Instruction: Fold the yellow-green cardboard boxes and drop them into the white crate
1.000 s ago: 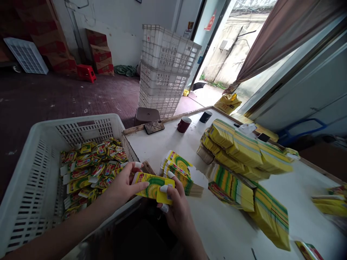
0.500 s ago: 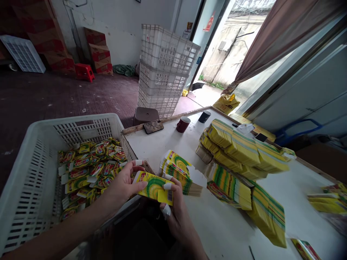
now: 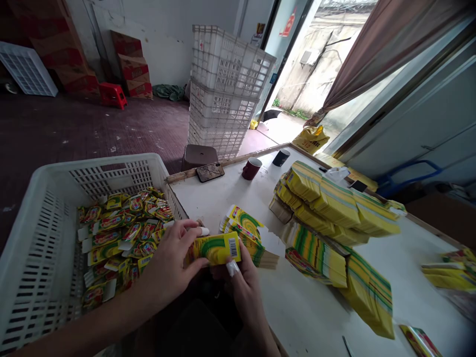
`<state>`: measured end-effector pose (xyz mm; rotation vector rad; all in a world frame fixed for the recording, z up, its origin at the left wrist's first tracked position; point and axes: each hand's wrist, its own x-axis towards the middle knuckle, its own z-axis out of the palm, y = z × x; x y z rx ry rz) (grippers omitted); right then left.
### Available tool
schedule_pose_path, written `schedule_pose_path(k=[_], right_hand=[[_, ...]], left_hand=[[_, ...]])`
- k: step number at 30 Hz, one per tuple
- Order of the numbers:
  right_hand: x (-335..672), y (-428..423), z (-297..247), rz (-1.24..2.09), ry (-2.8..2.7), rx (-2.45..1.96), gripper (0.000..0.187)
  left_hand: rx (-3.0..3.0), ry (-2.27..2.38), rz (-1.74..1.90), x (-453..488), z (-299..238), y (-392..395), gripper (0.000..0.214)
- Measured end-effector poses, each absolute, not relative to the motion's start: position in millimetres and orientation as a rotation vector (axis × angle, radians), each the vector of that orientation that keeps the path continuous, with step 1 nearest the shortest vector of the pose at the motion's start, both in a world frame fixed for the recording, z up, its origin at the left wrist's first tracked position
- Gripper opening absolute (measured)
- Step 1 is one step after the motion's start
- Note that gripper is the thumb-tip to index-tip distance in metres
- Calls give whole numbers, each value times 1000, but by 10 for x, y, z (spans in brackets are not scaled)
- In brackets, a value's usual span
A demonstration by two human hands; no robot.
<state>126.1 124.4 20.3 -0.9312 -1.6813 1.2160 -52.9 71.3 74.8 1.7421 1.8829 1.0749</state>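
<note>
Between my two hands, over the table's near left edge, is a small yellow and green carton (image 3: 217, 249) with a barcode on its right end. My left hand (image 3: 174, 255) grips its left part, thumb in front and fingers behind. My right hand (image 3: 243, 277) pinches the barcode end, with white tape round the thumb. White tape also wraps a left fingertip. Just behind the carton stands a bundle of flat yellow cartons (image 3: 243, 223). To my left, a white plastic crate (image 3: 48, 208) holds many small filled-out cartons (image 3: 122, 223).
Flat cartons in thick stacks (image 3: 327, 198) cover the right part of the white table (image 3: 297, 307). A phone (image 3: 210, 172), a red mug (image 3: 252, 169) and a black cup (image 3: 281, 157) sit along the far side. Stacked crates (image 3: 226, 89) and a stool (image 3: 200, 156) stand beyond.
The carton has turned so its barcode end faces me, and its end flap now looks folded in. My right thumb has moved up to that end; my left hand has shifted slightly right.
</note>
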Motion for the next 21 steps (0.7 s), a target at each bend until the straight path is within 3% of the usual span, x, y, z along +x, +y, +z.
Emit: schedule_pose_path(k=[5, 9, 16, 21], right_hand=[[1207, 1153, 239, 1267, -1699, -907, 50], [1173, 1095, 389, 1398, -1763, -776, 45], [1148, 1098, 579, 1186, -1942, -900, 42], [1118, 1098, 650, 1265, -1958, -839, 42]], left_hand=[[2177, 1875, 694, -467, 710, 706, 57], [2144, 1827, 654, -452, 597, 693, 57], [2190, 1868, 588, -485, 596, 690, 57], [2174, 1914, 557, -506, 597, 699, 60]])
